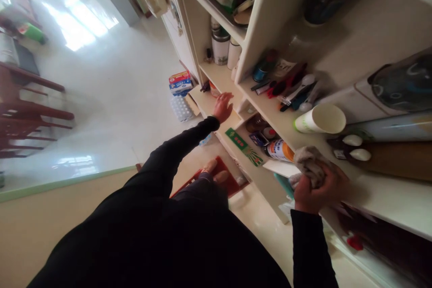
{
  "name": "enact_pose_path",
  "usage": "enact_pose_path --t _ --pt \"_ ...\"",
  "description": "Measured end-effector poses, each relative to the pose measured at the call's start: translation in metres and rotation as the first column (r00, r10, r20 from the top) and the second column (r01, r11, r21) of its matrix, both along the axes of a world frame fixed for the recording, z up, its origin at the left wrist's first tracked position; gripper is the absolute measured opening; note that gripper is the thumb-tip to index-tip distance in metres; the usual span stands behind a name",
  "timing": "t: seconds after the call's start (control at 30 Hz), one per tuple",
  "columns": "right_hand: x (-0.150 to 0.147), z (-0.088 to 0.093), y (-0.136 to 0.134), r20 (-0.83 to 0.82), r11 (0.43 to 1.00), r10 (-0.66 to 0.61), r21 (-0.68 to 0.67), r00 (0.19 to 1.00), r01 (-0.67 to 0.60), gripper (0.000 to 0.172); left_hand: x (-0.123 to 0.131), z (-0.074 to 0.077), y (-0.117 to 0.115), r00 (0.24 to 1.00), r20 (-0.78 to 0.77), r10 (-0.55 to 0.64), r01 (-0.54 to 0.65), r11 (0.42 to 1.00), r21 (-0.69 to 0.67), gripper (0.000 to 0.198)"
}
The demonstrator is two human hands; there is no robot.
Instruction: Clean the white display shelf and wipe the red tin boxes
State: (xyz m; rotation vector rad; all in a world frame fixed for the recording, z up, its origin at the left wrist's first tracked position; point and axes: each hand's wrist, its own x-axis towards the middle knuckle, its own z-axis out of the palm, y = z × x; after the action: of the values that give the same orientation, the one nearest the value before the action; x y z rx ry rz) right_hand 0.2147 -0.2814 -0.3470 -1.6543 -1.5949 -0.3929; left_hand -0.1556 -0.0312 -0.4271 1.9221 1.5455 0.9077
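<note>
My right hand [324, 189] is closed around a crumpled greyish cloth [309, 165] at the front edge of a cream shelf [378, 189]. Just left of the cloth, in a lower compartment, lies a bottle with an orange cap [280, 150]. A white paper cup [320, 119] stands on the shelf above it. Over at the left part of the cabinet, my left hand [223, 107] is stretched out with its fingers apart and nothing in it. It is over a lower cream ledge [234, 119]; whether it touches the surface I cannot tell.
Pens and small tools [297, 90] crowd the shelf behind the cup. A large glass jar [405, 81] lies farther right. Below, my feet rest on a red stool [232, 184]. Boxes [180, 83] and an egg tray [182, 109] sit by the cabinet; wooden chairs [30, 112] stand at far left.
</note>
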Motion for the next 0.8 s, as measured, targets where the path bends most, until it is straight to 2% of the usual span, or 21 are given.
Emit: enact_pose_path --t 0.1,0.2,0.27,0.37,0.47,0.67,0.77,0.8 --pt "-0.004 0.006 -0.003 -0.008 1.0 -0.008 -0.025 1.0 0.008 0.053 0.006 -0.024 0.003 0.992 -0.028 -0.123 0.122 0.992 -0.03 0.052" --pt "-0.008 0.012 -0.005 -0.03 0.996 -0.024 -0.085 0.999 0.021 0.052 0.012 -0.047 0.013 0.954 -0.058 -0.294 0.293 0.956 -0.032 0.084" --pt "-0.008 0.012 -0.004 -0.013 0.999 -0.007 -0.043 1.0 0.007 0.049 0.016 -0.061 0.02 0.937 -0.048 -0.346 0.345 0.938 -0.022 0.099" --pt "-0.006 0.01 -0.001 0.006 0.997 0.043 0.071 0.999 -0.043 0.048 0.018 -0.077 0.026 0.933 -0.064 -0.355 0.355 0.935 -0.005 0.106" --pt "-0.007 0.012 -0.001 -0.016 0.993 0.059 0.103 0.998 -0.057 0.05 0.018 -0.09 0.027 0.923 -0.121 -0.367 0.373 0.928 0.031 0.102" --pt "-0.01 0.017 -0.004 -0.013 0.998 0.052 0.043 0.999 -0.051 0.059 0.022 -0.113 0.026 0.947 -0.167 -0.275 0.286 0.957 0.045 0.094" --pt "-0.007 0.018 -0.007 -0.043 0.998 0.058 0.04 0.997 -0.057 0.062 0.026 -0.122 0.026 0.956 -0.186 -0.227 0.238 0.97 0.041 0.092" --pt "-0.005 0.019 -0.008 -0.075 0.998 0.056 0.001 0.996 -0.056 0.064 0.027 -0.124 0.027 0.956 -0.198 -0.217 0.229 0.973 0.04 0.092"
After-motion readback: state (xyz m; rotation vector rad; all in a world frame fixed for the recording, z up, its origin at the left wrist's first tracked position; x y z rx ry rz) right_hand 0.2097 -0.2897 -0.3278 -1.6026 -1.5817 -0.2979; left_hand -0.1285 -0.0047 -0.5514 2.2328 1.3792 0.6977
